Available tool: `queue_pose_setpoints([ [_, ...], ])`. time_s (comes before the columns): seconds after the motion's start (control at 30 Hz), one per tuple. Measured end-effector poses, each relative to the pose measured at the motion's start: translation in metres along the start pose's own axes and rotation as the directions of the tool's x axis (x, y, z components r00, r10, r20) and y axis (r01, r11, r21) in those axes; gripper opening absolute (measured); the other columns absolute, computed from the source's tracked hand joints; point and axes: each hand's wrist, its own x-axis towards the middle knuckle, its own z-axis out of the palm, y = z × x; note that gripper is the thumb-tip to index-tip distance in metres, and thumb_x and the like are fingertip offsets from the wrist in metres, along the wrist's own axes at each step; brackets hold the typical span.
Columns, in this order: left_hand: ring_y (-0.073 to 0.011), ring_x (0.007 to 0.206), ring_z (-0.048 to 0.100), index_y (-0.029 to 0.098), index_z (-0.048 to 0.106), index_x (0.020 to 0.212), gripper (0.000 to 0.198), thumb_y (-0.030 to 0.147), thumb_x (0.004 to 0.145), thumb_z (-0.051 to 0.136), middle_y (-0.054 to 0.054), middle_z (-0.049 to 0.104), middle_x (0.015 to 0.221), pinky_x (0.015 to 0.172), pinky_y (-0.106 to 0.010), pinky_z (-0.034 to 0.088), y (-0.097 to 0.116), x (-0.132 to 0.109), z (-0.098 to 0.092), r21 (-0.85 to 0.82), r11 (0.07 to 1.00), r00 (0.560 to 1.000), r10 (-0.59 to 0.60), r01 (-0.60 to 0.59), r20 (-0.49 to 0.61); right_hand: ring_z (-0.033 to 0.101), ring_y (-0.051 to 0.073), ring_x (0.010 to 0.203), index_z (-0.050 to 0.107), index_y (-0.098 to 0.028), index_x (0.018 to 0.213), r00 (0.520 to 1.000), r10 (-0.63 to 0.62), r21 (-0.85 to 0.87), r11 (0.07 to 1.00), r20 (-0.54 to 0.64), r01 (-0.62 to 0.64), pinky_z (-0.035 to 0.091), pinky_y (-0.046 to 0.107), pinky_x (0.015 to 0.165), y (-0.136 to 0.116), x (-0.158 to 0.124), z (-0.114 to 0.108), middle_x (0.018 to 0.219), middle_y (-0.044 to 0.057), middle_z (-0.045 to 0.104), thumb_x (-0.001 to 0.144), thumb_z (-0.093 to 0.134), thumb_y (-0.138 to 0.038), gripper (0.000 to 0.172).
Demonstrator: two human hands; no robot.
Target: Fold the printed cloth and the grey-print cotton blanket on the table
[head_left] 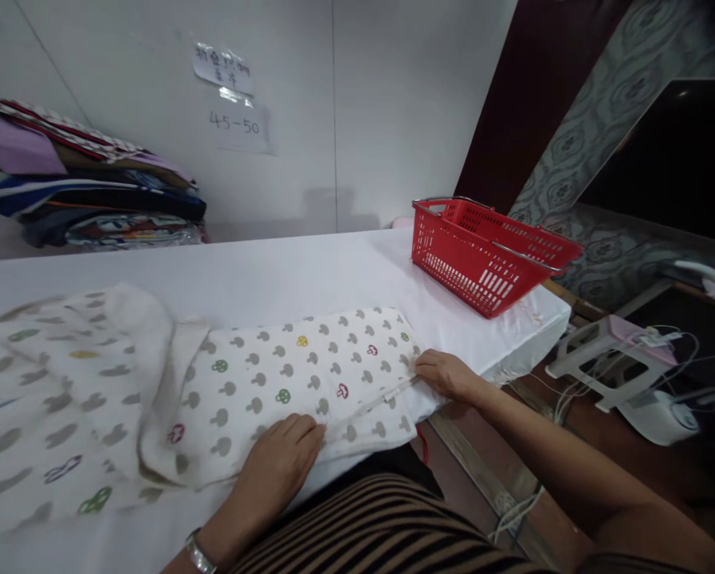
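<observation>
The mushroom-print cloth lies along the bench, from the left edge of the frame to right of centre. The right hand has its fingers closed on a corner; the left hand rests on the near edge, but whether it grips I can't tell. An uneven tug could skew the layers or crease the loose bunch at left. The cloth's far-left end is cut off, the left thumb hidden.

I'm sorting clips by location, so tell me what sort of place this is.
Probably an indoor workroom for handling fabric: a mushroom-print cloth lies on a table, with a pile of fabrics beyond it.
</observation>
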Motion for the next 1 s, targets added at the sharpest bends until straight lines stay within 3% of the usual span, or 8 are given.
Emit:
queue_pose_setpoints([
  [0.27,-0.0178,0.076,0.053,0.021,0.061,0.089,0.018,0.022,0.087,0.044,-0.003,0.06,0.083,0.066,-0.03,0.041,-0.001,0.0,0.002,-0.013,1.0,0.999,-0.011,0.012,0.048,0.052,0.018,0.093,0.059,-0.017,0.089,0.998,-0.007,0.028,1.0,0.062,0.005,0.044,0.03,0.08,-0.001,-0.001,-0.006,0.099,0.008,0.06,0.081,0.049,-0.01,0.015],
  [0.4,-0.0182,0.076,0.054,0.02,0.062,0.089,0.024,0.011,0.082,0.041,-0.003,0.06,0.084,0.065,-0.03,0.041,0.002,0.0,-0.002,0.025,0.998,0.993,-0.052,0.05,0.104,0.052,0.017,0.09,0.059,-0.017,0.087,0.998,-0.02,-0.015,1.0,0.056,0.021,0.044,0.03,0.078,0.004,0.001,-0.001,0.096,0.007,0.06,0.08,0.045,-0.006,0.019],
  [0.53,-0.0189,0.077,0.054,0.02,0.062,0.09,0.03,0.004,0.077,0.04,-0.003,0.06,0.086,0.066,-0.031,0.042,0.003,-0.001,-0.002,0.044,0.997,0.993,-0.068,0.064,0.093,0.051,0.018,0.085,0.056,-0.017,0.084,1.0,-0.029,-0.075,0.997,0.008,0.029,0.045,0.031,0.075,0.01,0.006,0.008,0.09,0.007,0.059,0.079,0.042,-0.005,0.02],
  [0.7,-0.019,0.081,0.055,0.02,0.059,0.096,0.031,0.005,0.079,0.038,-0.004,0.059,0.091,0.07,-0.033,0.045,-0.001,-0.003,-0.002,-0.002,0.997,0.997,-0.071,0.071,-0.029,0.052,0.02,0.091,0.052,-0.019,0.091,0.994,-0.062,0.0,0.998,-0.094,0.062,0.046,0.035,0.08,0.009,0.011,0.004,0.097,0.008,0.059,0.075,0.042,-0.004,0.024],
  [0.77,-0.0194,0.085,0.055,0.019,0.057,0.098,0.031,0.005,0.08,0.037,-0.005,0.059,0.096,0.072,-0.033,0.045,-0.003,-0.003,-0.002,-0.015,0.996,0.994,-0.083,0.082,-0.064,0.054,0.019,0.091,0.051,-0.02,0.096,0.989,-0.008,0.074,0.997,-0.145,0.019,0.047,0.034,0.08,0.009,0.013,0.001,0.097,0.008,0.059,0.077,0.04,-0.006,0.025],
  [0.9,-0.0186,0.085,0.055,0.02,0.054,0.101,0.029,0.005,0.083,0.036,-0.004,0.06,0.094,0.073,-0.033,0.045,0.0,0.0,-0.005,-0.029,0.986,0.986,-0.165,0.166,0.028,0.058,0.016,0.078,0.049,-0.021,0.099,0.95,0.183,0.191,0.972,-0.254,-0.136,0.05,0.029,0.07,0.018,0.018,-0.005,0.09,0.006,0.059,0.084,0.038,-0.015,0.019],
  [1.0,-0.0186,0.085,0.054,0.022,0.05,0.11,0.028,0.01,0.086,0.04,-0.003,0.06,0.095,0.073,-0.033,0.044,0.005,0.003,-0.011,-0.014,0.979,0.975,-0.2,0.202,0.099,0.06,0.017,0.08,0.051,-0.021,0.103,0.904,0.212,0.195,0.97,-0.372,-0.147,0.051,0.028,0.07,0.029,0.025,-0.011,0.094,0.006,0.061,0.087,0.04,-0.023,0.019],
])
